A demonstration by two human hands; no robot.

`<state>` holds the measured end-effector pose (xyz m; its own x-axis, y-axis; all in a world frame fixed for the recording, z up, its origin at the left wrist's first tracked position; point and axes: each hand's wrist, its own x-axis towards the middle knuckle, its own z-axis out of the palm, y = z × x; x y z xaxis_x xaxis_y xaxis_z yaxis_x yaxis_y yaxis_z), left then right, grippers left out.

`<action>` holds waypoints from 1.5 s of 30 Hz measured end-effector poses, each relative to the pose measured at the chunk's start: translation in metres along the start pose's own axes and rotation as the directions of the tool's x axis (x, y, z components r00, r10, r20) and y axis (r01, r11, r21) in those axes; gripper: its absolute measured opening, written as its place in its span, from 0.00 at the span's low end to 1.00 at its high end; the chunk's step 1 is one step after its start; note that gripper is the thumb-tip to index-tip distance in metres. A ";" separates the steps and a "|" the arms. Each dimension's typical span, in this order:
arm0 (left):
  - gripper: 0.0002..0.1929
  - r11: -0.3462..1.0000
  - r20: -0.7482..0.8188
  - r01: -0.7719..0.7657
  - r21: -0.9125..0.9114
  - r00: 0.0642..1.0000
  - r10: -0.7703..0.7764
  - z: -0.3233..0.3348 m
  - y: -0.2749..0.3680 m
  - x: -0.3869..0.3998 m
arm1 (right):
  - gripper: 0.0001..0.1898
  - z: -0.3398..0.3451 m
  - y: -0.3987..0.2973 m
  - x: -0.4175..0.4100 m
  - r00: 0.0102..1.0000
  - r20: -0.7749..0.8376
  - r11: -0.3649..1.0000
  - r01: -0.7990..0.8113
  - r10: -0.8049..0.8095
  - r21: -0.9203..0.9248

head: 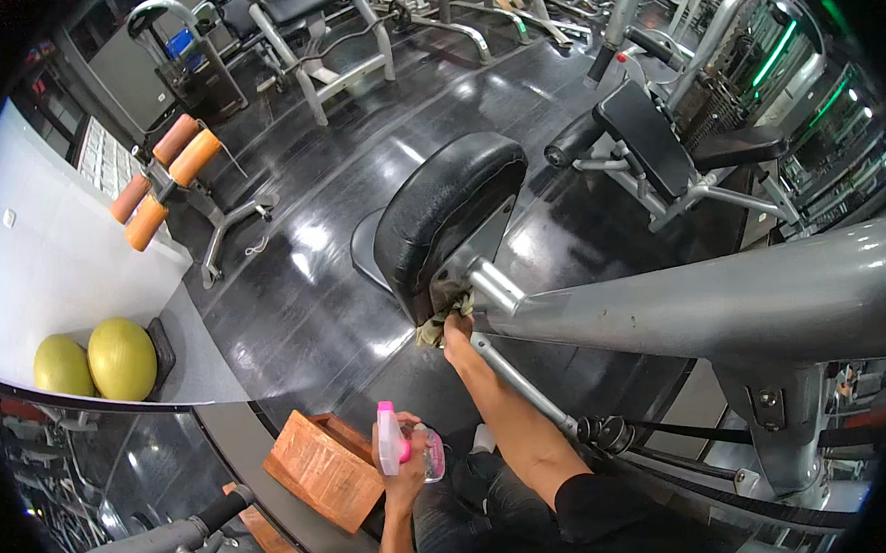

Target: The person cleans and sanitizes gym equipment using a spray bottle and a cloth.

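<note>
My right hand (457, 328) grips a crumpled, drab cloth (450, 299) against the lower end of a black padded seat (446, 201) on a grey exercise machine. Part of that hand is hidden by the cloth. Lower down, my left hand (406, 459) holds a clear spray bottle (434, 457) with a pink and white trigger head (388, 441), close to my legs. The machine's thick grey metal tube (685, 301) runs from beside the seat to the right.
A wooden box (325, 470) stands left of my left hand, beside a mirror. A grey strut (524, 385) and a pulley (607, 433) lie near my right forearm. Yellow exercise balls (122, 359) sit at the left; a padded bench (646, 138) stands at the upper right.
</note>
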<state>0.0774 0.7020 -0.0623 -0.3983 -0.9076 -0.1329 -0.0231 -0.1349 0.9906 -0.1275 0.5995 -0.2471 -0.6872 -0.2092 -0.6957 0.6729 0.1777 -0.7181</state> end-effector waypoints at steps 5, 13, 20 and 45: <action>0.12 1.000 -0.031 0.009 -0.008 0.999 -0.010 -0.012 -0.019 -0.005 | 0.22 -0.010 0.021 0.051 0.996 0.036 0.892 -0.087 0.079 0.443; 0.10 1.000 -0.060 -0.012 0.026 0.998 0.014 -0.009 -0.017 -0.013 | 0.20 -0.008 -0.030 -0.044 0.923 -0.066 0.925 0.380 -0.378 0.022; 0.11 0.997 0.030 0.051 -0.049 0.998 -0.050 0.010 -0.003 -0.014 | 0.25 -0.032 -0.089 -0.109 0.432 0.161 0.446 0.893 -0.887 0.062; 0.09 0.992 0.125 -0.058 0.115 0.991 0.043 0.026 -0.005 -0.008 | 0.22 -0.110 -0.079 -0.104 0.778 0.290 0.822 0.565 -0.558 0.067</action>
<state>0.0572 0.7206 -0.0650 -0.5101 -0.8560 -0.0846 -0.1055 -0.0354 0.9938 -0.1391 0.7130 -0.1199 -0.8304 -0.5405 -0.1351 0.1835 -0.0365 -0.9823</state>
